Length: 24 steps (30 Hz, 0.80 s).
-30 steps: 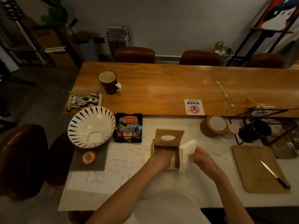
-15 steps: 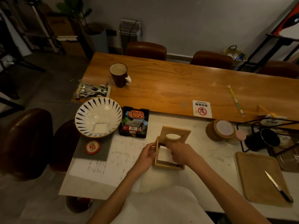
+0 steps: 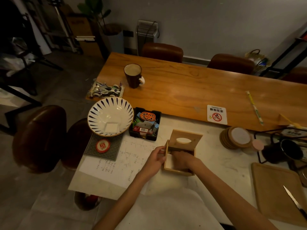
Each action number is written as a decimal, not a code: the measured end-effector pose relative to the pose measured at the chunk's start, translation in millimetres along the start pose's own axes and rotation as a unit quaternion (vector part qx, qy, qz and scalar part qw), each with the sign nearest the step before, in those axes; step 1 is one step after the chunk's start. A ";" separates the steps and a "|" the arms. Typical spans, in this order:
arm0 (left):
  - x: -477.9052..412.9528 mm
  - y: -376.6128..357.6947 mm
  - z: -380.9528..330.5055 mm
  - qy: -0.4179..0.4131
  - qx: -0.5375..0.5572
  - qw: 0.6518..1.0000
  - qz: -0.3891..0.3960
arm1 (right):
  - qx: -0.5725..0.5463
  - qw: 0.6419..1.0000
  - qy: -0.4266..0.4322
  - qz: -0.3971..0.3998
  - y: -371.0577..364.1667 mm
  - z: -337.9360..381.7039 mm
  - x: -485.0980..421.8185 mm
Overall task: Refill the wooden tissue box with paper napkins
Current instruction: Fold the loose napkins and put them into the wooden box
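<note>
The wooden tissue box [image 3: 176, 171] sits on the white counter, its hinged lid [image 3: 185, 138] with an oval slot tilted up at the back. White paper napkins [image 3: 169, 161] lie inside, showing at the box's left half. My left hand [image 3: 155, 157] grips the box's left wall. My right hand [image 3: 182, 159] is inside the box, pressing flat on the napkins and covering most of them.
A handwritten paper sheet [image 3: 114, 163] lies left of the box. Behind stand a black tray of small items [image 3: 145, 125] and a blue-striped bowl [image 3: 110, 116]. Coasters [image 3: 236, 137] and a black mug [image 3: 289, 151] are to the right, a cutting board [image 3: 275, 191] with a knife [image 3: 294, 200] nearer.
A second ago my right hand held the napkin stack upright beside the box. The stack now lies inside under that hand, and my left hand has moved to the box's left wall.
</note>
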<state>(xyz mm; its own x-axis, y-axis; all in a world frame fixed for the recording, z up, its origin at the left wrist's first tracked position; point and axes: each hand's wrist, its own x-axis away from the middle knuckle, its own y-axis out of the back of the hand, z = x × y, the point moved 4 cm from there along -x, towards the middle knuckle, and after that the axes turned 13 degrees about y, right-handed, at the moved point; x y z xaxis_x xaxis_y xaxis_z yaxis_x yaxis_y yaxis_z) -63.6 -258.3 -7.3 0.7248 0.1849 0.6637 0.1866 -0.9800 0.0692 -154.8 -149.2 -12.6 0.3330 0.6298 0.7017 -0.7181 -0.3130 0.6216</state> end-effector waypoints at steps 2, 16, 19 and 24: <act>0.0 -0.8 1.2 -0.004 0.006 1.000 -0.001 | -0.005 0.999 0.012 -0.046 -3.4 -0.1 -0.3; 3.5 -14.6 -8.2 -0.040 -0.189 0.980 -0.043 | -0.101 0.980 0.077 -0.153 -6.3 2.5 29.9; 3.9 -18.9 -18.4 -0.038 -0.340 0.939 -0.017 | -0.073 0.936 0.090 -0.331 1.3 -6.2 68.7; -11.5 -31.0 -41.0 0.013 -0.525 0.850 -0.021 | -0.027 0.972 -0.126 -0.198 4.7 -29.7 73.4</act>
<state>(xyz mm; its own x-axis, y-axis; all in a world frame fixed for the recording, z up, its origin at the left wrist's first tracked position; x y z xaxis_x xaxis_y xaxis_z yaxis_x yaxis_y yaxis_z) -105.0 -233.1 13.4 0.7144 0.2332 0.6598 -0.4939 -0.4998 0.7115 -151.9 -83.3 31.5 0.7239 0.4972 0.4783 -0.5319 -0.0394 0.8459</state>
